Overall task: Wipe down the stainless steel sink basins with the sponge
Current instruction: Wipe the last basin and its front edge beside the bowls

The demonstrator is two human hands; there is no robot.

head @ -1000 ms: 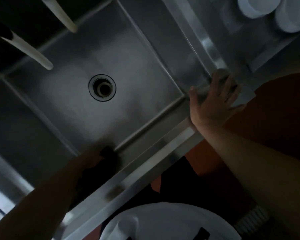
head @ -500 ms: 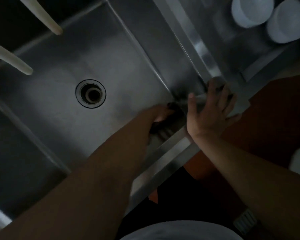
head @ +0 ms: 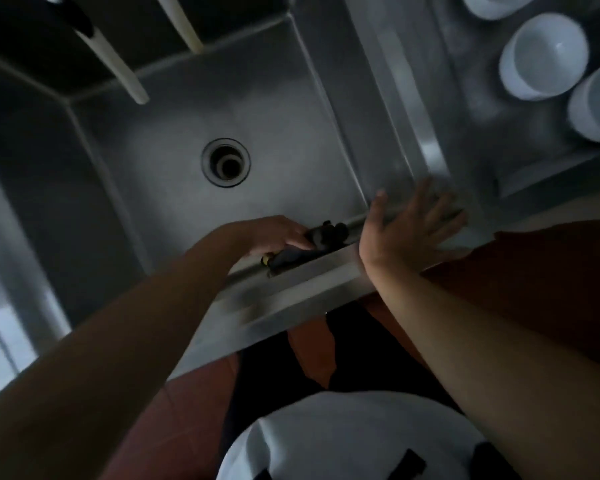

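A stainless steel sink basin [head: 174,140] with a round drain [head: 226,167] fills the upper middle of the head view. My left hand [head: 274,235] grips a dark sponge [head: 312,247] with a yellowish edge and holds it against the basin's near wall, close to the near right corner. Spread flat, my right hand [head: 413,226] rests with straight fingers on the steel rim at that corner, just right of the sponge. Dim light hides much of the sponge's shape.
Two pale faucet spouts [head: 118,71] hang over the basin's far left. A second basin [head: 21,209] lies to the left. White bowls [head: 544,57] stand on the steel drainboard at the upper right. The front rim [head: 291,296] runs below my hands; red floor lies beneath.
My left hand swept the sponge along the near wall from the left corner to the right corner, then eased slightly back. My right hand stayed on the corner rim.
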